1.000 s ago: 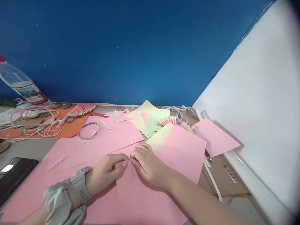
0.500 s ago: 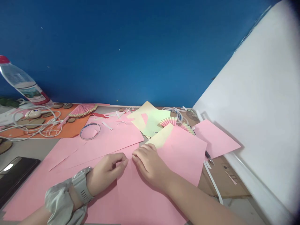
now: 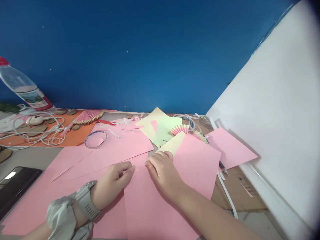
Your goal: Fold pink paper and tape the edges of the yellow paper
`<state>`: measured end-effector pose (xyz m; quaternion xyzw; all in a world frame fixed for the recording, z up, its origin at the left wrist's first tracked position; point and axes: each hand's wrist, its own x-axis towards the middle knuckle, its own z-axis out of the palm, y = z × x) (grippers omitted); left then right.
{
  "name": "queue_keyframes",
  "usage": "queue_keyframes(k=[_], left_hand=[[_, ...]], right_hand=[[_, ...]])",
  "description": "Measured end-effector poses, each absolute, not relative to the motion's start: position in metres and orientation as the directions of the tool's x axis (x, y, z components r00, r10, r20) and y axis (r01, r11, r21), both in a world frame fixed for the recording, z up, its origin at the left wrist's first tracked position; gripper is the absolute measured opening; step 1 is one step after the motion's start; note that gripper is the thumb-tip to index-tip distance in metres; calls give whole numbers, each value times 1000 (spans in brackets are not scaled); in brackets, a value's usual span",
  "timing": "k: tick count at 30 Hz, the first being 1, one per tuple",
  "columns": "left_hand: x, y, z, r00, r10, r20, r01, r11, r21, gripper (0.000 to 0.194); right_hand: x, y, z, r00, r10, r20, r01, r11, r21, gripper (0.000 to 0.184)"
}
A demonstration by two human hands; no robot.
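A pink paper sheet [image 3: 147,210] lies in front of me, with a tiny dark mark near its far edge. My left hand [image 3: 113,178], with a grey watch [image 3: 87,200] and a pale green scrunchie [image 3: 62,216] at its wrist, pinches that far edge between thumb and forefinger. A short way to the right, my right hand [image 3: 163,173] has its fingers closed over the same edge, thumb on top. Its fingertips are partly hidden. Beneath and around are other pink sheets [image 3: 120,143], and a pale yellow sheet [image 3: 172,146] shows past my right hand.
A phone [image 3: 17,186] lies at left, below tangled white cables [image 3: 53,133] and a tilted bottle [image 3: 30,90]. Behind are a clear ring [image 3: 95,148], a folded paper fan [image 3: 88,116] and a smaller fan [image 3: 179,129]. A pen [image 3: 223,167] lies at right. Blue and white walls bound the table.
My hands have moved apart along the paper's far edge: the right one went right, the left one slightly left. The small mark now shows between them.
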<state>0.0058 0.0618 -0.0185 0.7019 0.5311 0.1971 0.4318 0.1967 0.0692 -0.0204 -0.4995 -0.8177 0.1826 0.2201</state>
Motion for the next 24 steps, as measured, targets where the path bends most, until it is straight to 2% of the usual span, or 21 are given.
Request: queue_keyframes(k=[16,21,24], left_hand=[[8,58,-19,295,938,-181,596,-32,802,35],[6,57,-18,298,925,-236,481,68,874,41],[4,58,-15,335,914,-230,428,70,901,41]], right_hand=[[198,71,-22,-364,908,209,740,418,-526,27],[200,74,-22,-342,919,196,721,391,-572,28],[201,73,-21,-349,918,191,708,391,-587,28]])
